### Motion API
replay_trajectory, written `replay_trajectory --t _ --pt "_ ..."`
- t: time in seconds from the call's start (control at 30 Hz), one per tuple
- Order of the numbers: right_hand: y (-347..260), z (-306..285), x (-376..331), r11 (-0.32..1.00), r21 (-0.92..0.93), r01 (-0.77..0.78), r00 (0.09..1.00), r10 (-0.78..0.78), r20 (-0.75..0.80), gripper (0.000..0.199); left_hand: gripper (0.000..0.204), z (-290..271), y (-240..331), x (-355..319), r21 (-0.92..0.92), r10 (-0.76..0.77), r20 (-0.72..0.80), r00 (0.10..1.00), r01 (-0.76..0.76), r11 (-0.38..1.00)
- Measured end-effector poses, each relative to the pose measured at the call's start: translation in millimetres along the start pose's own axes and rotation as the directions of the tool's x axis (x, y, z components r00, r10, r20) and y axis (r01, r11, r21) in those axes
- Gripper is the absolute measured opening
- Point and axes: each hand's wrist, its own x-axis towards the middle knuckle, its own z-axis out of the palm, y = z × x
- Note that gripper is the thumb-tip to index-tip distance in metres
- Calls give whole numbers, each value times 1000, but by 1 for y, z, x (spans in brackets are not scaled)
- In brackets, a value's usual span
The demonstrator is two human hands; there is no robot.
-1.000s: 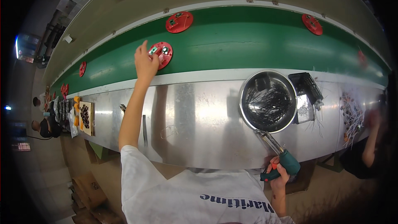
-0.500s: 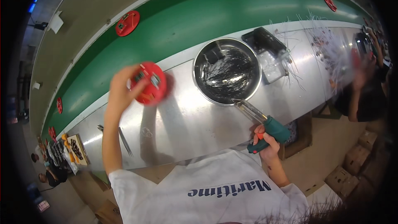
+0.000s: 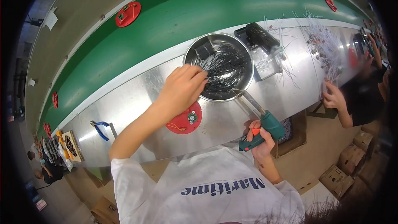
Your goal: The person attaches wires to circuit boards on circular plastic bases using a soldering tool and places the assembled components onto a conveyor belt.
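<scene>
And here's the left hand [image 3: 186,86], over the near-left rim of the metal bowl [image 3: 248,64], fingers curled close together with the tips hidden low on the far side; whether they pinch any of the thin black strips [image 3: 229,64], I can't tell! The bowl sits between the 2 hands, presumably so the strips stay corralled and within easy reach. Just below the left hand, partly covered by it, lies the red disc [image 3: 181,121], flat on the surface [image 3: 139,103], small board and wires facing up, likely parked close to the body to leave those parts open to view. Over to the right hand [image 3: 265,141]: wrapped firmly round the handle of the green heat gun [image 3: 272,124], nozzle angled forward and left to the bowl's edge, perhaps to keep its front away from the body. Look at the arms: left forearm slanting forward and right, wrist bent down; right elbow tucked low, forearm short and upright. Well left of the left hand, blue-handled pliers [image 3: 100,131] lie apart.
</scene>
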Motion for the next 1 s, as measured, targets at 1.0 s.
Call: replay_trajectory --t 1.0 --pt "-9 6 0 998 -4 -59 993 59 99 21 6 -19 68 -39 -240 -159 -83 984 135 961"
